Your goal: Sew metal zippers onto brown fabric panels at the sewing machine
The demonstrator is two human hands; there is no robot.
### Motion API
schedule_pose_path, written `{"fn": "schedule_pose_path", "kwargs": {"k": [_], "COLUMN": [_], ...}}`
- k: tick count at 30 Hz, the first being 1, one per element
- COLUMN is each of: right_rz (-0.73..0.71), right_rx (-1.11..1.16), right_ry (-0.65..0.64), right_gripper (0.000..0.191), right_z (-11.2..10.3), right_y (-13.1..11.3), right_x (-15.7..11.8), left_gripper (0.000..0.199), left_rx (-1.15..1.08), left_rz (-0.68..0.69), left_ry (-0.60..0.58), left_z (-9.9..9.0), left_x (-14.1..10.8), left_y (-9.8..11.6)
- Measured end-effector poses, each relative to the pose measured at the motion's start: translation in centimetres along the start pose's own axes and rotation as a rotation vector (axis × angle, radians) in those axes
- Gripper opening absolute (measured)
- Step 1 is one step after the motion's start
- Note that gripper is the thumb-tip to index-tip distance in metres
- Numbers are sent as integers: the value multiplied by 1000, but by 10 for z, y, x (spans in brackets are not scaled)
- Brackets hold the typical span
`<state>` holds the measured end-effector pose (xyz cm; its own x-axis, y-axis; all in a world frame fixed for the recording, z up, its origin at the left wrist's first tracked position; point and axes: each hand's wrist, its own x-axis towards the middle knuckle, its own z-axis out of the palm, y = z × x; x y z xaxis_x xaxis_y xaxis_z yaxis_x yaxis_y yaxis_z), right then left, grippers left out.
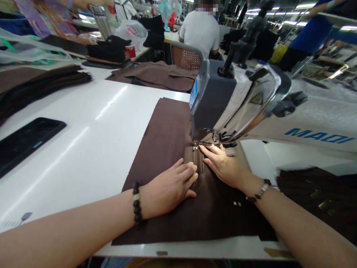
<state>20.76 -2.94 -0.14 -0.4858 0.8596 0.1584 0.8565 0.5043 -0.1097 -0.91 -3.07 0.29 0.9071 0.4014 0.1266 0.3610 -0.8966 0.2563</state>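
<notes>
Bare forearms come in nearest the camera, left forearm (69, 227) from the lower left, right forearm (304, 227) from the lower right. Between them, a dark brown flat fabric panel (167, 130) on the glossy white tabletop (97, 149), partly under the sewing machine head. Panel's long left edge slants away from camera and to the right; near edge runs broadly across, close to the table edge. Narrow ribbed brown strip (199, 163) on it points almost straight away, far end at the small metal presser foot (195, 146).

Left hand (171, 188): palm down on the panel, fingers close together, tips just beside the strip's left side, thumb apart; not clamped. Right hand (223, 165): laid on the fabric from the right, fingers slightly spread, tips by the strip and just beside the foot; not clamped. Black-beaded bracelet (136, 204) on left wrist, dark-and-pale beaded bracelet (259, 191) on right. Two small white spots on the panel below the right hand.

Outward: grey-and-white sewing machine (312, 111), blue lettering, arm reaching in from the right. Dark brown fabric heap (315, 197) at right. Black phone-like slab (30, 139) at left, layered brown fabric stack (41, 83) behind it. Farther, loose brown fabric pieces (156, 74), a brown woven-back chair (186, 56), a person in a white shirt (199, 29), back turned.
</notes>
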Motion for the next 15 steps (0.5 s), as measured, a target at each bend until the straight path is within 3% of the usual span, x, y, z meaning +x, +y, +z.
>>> {"fn": "schedule_pose_path", "kwargs": {"k": [8, 15], "right_rz": [-10, 191], "right_rx": [-2, 76], "right_ry": [-3, -62], "right_gripper": [39, 40], "right_z": [0, -3], "right_y": [11, -2], "right_x": [14, 17], "left_gripper": [34, 53], "left_rx": [-25, 10], "left_rz": [3, 21], "left_ry": [2, 37], "left_z": [0, 0], "left_x": [7, 6], "left_y": [-14, -19]}}
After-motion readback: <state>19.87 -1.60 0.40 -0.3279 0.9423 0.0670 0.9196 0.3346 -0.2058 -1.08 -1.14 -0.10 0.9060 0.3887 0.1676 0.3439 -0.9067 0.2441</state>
